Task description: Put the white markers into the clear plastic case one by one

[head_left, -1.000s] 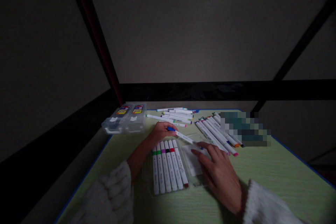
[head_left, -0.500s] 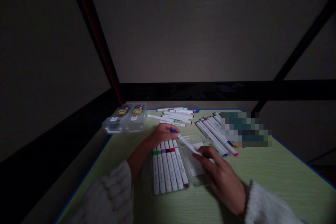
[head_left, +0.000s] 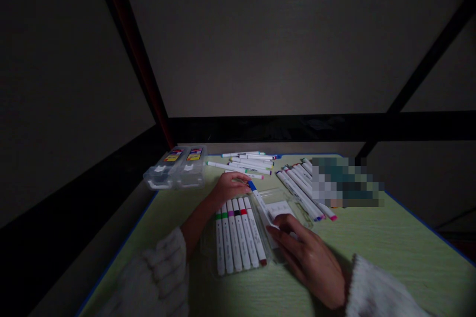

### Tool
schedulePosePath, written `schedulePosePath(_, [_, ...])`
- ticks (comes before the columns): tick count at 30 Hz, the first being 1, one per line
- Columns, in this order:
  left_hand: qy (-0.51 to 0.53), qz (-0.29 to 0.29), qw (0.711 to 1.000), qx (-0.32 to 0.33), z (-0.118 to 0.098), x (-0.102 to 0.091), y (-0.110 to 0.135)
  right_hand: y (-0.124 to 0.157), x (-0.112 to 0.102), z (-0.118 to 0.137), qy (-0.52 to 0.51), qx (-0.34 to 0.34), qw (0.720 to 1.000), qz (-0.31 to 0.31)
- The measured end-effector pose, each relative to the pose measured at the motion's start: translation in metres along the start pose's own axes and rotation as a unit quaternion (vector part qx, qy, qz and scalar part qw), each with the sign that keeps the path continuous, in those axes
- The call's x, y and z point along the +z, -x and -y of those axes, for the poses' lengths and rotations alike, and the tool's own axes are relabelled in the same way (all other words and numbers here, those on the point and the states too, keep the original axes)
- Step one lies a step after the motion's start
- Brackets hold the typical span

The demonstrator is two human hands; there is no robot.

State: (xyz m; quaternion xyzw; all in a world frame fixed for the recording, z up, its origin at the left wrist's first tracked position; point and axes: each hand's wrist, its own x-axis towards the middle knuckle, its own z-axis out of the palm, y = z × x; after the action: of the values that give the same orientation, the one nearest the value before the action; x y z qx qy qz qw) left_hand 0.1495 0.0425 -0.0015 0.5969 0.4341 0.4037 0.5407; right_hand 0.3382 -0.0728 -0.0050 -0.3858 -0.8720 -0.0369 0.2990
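Observation:
A white marker with a blue end is pinched in the fingers of my right hand. It slants, its blue end pointing away from me, above the right part of a clear plastic case. My left hand reaches over the far end of the case. Its fingers are a little apart, tips right beside the blue end; whether they touch it is hard to see. Below that hand, a row of several white markers lies side by side in the case's left part, with green, purple, black and red bands. A white card lies in the right part.
Two closed clear cases with yellow labels stand at the table's back left. Loose white markers lie at the back, and another group to the right, beside a pixelated patch. Blue edging runs round the green table.
The marker's blue end has come out from under my left fingers, and the marker now points more steeply away from me. My right hand has shifted slightly left and nearer to me.

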Motion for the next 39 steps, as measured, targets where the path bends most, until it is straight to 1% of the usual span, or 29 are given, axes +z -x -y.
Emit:
schedulePosePath(5, [-0.017,-0.002,1.000,0.000,0.0013,0.0003,-0.0008,0.0004,-0.0001,0.0014,-0.009,0.003,1.000,0.004])
schedulePosePath(10, [-0.038,-0.001,0.999,0.005,0.0036,0.0002,-0.0028,-0.0001,0.0001,0.0018,-0.025,-0.001,0.999,0.023])
schedulePosePath(15, [-0.031,0.000,0.999,0.013,0.0033,-0.0002,-0.0052,-0.0001,0.0018,0.0020,-0.045,0.000,0.999,0.024])
schedulePosePath(24, [-0.079,0.009,0.997,-0.016,0.0052,-0.0003,-0.0048,0.0009,0.0031,0.0015,-0.055,0.003,0.998,0.020])
schedulePosePath(32, [-0.111,0.014,0.993,-0.025,0.0038,0.0019,-0.0041,0.0036,0.0076,0.0004,-0.049,0.002,0.997,0.065])
schedulePosePath(39, [-0.113,0.015,0.993,-0.030,0.0039,0.0030,-0.0049,0.0045,0.0078,0.0007,-0.063,0.008,0.995,0.077])
